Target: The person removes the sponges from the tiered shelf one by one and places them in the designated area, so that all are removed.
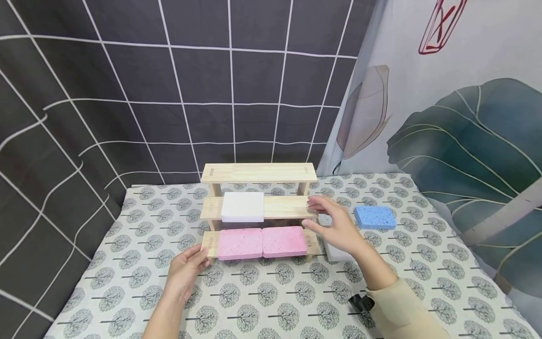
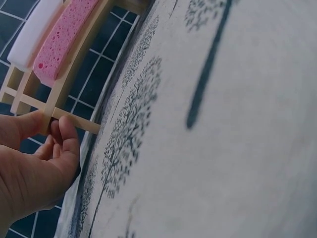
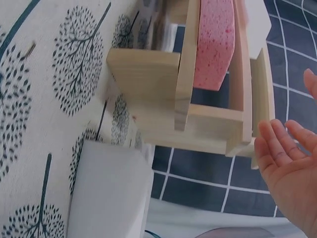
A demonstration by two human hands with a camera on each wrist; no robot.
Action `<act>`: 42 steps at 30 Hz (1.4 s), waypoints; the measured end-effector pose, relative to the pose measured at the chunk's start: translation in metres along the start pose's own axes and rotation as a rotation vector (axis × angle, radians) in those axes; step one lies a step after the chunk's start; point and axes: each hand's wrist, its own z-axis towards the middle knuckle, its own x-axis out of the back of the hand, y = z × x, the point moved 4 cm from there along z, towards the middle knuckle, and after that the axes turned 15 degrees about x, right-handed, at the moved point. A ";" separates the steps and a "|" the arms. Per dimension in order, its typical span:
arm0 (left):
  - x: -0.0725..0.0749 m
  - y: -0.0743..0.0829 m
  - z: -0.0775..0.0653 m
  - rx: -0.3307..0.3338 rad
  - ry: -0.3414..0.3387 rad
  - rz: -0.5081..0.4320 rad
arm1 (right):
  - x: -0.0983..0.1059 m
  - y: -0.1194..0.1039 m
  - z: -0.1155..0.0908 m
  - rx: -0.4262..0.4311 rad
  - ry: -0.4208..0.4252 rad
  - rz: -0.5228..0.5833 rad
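Note:
A three-tier wooden rack (image 1: pixel 258 173) stands on the cloth, its steps rising toward the back. Two pink sponges (image 1: pixel 240 244) lie side by side on the lowest board. One white sponge block (image 1: pixel 243 207) rests on the left part of the middle board. My left hand (image 1: pixel 186 268) pinches the left end of the lowest board between thumb and fingers, as the left wrist view (image 2: pixel 44 163) also shows. By the right end of the middle board, my right hand (image 1: pixel 336 226) has its fingers spread and holds nothing; whether it touches the wood is unclear.
White blocks (image 1: pixel 336 253) lie right of the rack, partly hidden under my right hand. Farther right is a blue sponge (image 1: pixel 375 217). A tree-patterned cloth (image 1: pixel 254 301) covers the table. Behind hang a dark grid-patterned sheet (image 1: pixel 254 75) and a leaf-print curtain (image 1: pixel 474 136).

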 end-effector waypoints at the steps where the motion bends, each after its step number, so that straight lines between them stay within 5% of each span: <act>1: 0.000 0.000 0.000 -0.002 -0.001 0.001 | -0.001 -0.001 0.001 0.003 -0.002 0.001; 30: 0.000 0.000 0.000 -0.001 0.003 -0.002 | -0.031 -0.013 0.031 -0.018 -0.034 0.043; 42: 0.001 0.000 0.001 -0.002 0.000 -0.008 | -0.040 -0.015 0.040 -0.016 -0.066 -0.024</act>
